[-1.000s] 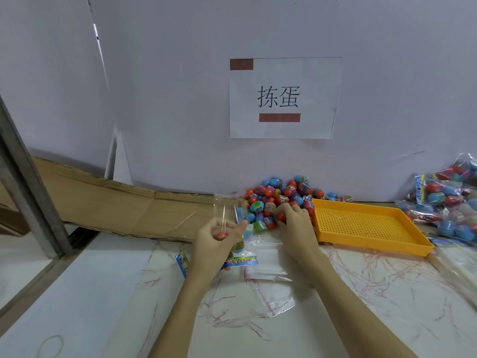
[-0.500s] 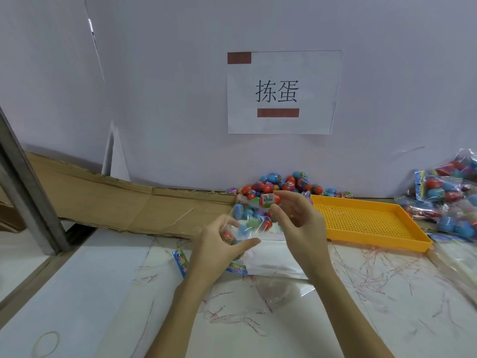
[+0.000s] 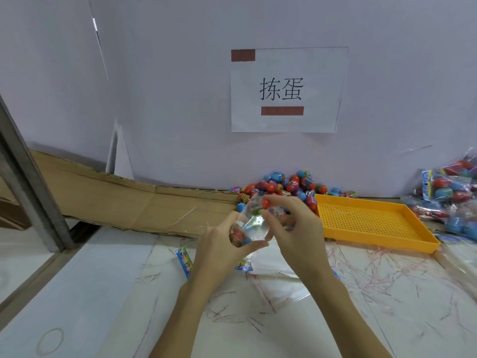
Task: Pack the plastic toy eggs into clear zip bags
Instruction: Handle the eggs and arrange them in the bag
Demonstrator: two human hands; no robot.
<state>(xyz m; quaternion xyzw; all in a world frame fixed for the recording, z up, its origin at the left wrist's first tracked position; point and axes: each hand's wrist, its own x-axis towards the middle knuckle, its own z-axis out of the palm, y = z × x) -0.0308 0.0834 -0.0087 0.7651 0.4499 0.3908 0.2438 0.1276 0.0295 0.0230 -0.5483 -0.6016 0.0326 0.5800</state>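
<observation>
My left hand [image 3: 219, 250] grips a clear zip bag [image 3: 251, 227] with eggs showing inside it near my palm. My right hand [image 3: 296, 228] pinches a red and green toy egg [image 3: 259, 204] right at the bag's upper opening; another egg sits under its curled fingers. Behind both hands, a pile of red and blue toy eggs [image 3: 289, 186] lies against the wall. Flat empty clear bags [image 3: 278, 267] lie on the table beneath my hands.
An orange perforated tray [image 3: 371, 223] stands right of the pile. Filled bags of eggs [image 3: 454, 200] are heaped at the far right. Cardboard [image 3: 124, 200] lines the wall at left. Red tear strips [image 3: 361, 275] litter the white table. A rubber band [image 3: 50, 341] lies bottom left.
My right hand took eggs from the pile and carried them left to the bag's mouth. My left hand lifted the bag and tilted it toward the right hand.
</observation>
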